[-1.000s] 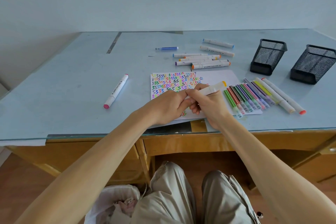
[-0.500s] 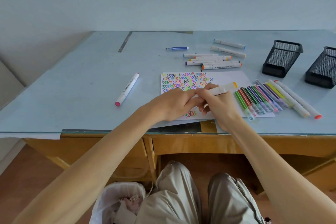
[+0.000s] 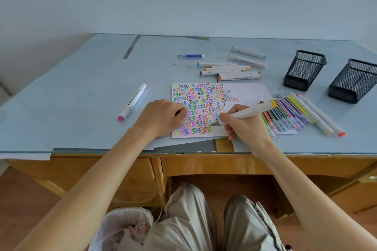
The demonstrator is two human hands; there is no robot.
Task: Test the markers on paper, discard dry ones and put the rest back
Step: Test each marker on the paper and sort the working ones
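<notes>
Gripping the white marker in my right hand, fingers clamped round its barrel, I see its tip just at the paper beside the lowest scribbles. Its long axis runs from the tip up toward the counter's right edge, yellow end cap high. My left hand rests curled on the sheet's left edge; whether it holds the cap I cannot tell. Both mesh cups near the far right corner look empty.
</notes>
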